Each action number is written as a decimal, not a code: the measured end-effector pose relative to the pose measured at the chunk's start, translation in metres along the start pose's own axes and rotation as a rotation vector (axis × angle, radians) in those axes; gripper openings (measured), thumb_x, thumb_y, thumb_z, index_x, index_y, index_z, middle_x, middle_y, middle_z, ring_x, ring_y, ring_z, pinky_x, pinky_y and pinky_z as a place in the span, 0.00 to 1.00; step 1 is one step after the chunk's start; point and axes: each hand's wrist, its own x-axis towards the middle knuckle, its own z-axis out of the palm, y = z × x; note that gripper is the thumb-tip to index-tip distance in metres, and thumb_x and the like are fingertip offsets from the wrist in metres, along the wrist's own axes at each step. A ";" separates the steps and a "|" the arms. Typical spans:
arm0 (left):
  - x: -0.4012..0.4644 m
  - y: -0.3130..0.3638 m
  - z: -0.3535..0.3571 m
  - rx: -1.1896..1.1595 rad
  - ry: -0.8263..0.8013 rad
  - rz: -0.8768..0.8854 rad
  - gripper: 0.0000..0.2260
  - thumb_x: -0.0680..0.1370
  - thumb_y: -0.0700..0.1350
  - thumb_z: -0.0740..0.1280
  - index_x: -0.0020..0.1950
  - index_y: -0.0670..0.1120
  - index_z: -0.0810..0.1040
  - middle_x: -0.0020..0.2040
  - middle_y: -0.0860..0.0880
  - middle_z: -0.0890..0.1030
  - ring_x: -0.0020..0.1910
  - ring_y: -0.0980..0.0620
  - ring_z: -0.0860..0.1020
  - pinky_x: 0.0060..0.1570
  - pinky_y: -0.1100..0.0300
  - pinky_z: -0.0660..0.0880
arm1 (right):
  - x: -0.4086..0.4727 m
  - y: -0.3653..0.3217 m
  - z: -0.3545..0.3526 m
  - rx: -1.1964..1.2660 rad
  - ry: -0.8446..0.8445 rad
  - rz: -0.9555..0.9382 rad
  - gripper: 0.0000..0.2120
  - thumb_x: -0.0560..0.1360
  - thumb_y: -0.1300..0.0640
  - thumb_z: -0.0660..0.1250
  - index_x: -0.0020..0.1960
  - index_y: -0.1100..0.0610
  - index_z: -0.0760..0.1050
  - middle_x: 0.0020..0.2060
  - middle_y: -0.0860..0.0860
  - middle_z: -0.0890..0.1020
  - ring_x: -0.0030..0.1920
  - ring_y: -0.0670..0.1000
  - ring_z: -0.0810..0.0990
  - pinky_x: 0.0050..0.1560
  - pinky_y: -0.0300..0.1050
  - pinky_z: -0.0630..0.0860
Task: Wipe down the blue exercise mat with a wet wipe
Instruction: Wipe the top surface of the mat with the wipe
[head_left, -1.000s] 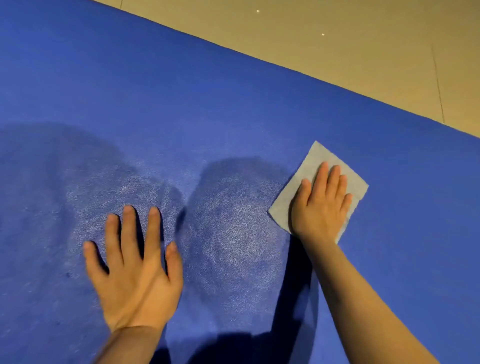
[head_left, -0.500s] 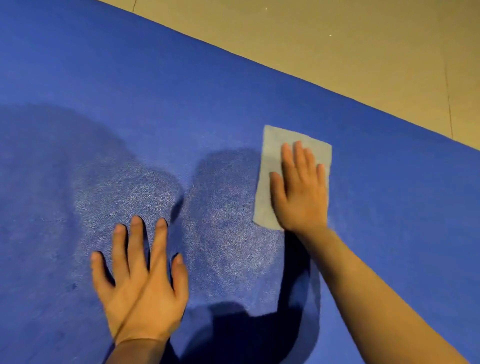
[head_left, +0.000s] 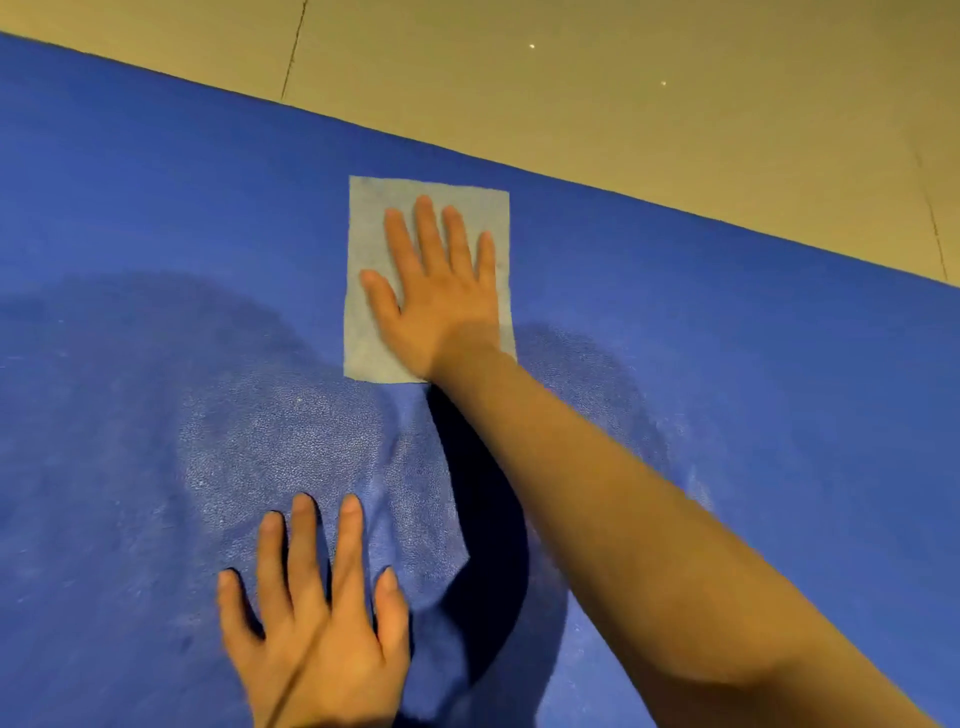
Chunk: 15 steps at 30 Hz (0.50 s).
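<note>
- The blue exercise mat (head_left: 156, 218) lies flat on a tan floor (head_left: 623, 78). It fills most of the view.
- The far edge of the mat runs at a slant, higher on the left and lower on the right. The floor shows past that edge.
- The wet wipe (head_left: 374, 249) is a pale, flat rectangle. It lies spread out on the mat, near the far edge and about in the middle from side to side.
- The right hand (head_left: 441, 296) lies flat on top of the wipe. Its grip is spread apart, with straight fingers pointing away from the person. The palm presses down on the wipe. It is not pinching it.
- The right arm reaches out long from the lower right corner. It makes a dark shadow on the mat under it.
- The left hand (head_left: 317, 623) lies flat on the bare mat, close to the person and well apart from the wipe. Its grip is apart too, with fingers spread wide, and it holds nothing.
- Big darker patches that look wet and a bit shiny show on the mat around and between the two hands.
- The floor has thin lines in it and two tiny bright specks.
</note>
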 end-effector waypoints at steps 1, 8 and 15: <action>0.000 0.000 0.000 0.004 -0.002 0.007 0.24 0.79 0.53 0.56 0.74 0.47 0.69 0.74 0.39 0.69 0.72 0.38 0.67 0.71 0.36 0.56 | 0.003 0.015 -0.003 -0.006 -0.008 -0.078 0.29 0.82 0.39 0.47 0.80 0.46 0.45 0.80 0.48 0.44 0.79 0.52 0.41 0.76 0.56 0.35; -0.003 -0.002 -0.001 -0.033 -0.027 0.007 0.25 0.80 0.53 0.55 0.74 0.46 0.69 0.74 0.38 0.68 0.72 0.37 0.66 0.71 0.36 0.55 | -0.017 0.183 -0.039 0.016 0.040 0.518 0.31 0.82 0.37 0.45 0.80 0.47 0.45 0.80 0.49 0.46 0.79 0.51 0.44 0.77 0.57 0.40; -0.002 0.004 -0.001 -0.042 -0.018 -0.036 0.24 0.80 0.53 0.54 0.74 0.46 0.71 0.75 0.40 0.68 0.73 0.39 0.65 0.72 0.38 0.54 | 0.037 0.162 -0.012 0.150 0.032 0.918 0.32 0.81 0.35 0.40 0.80 0.48 0.42 0.79 0.56 0.47 0.78 0.62 0.44 0.72 0.70 0.40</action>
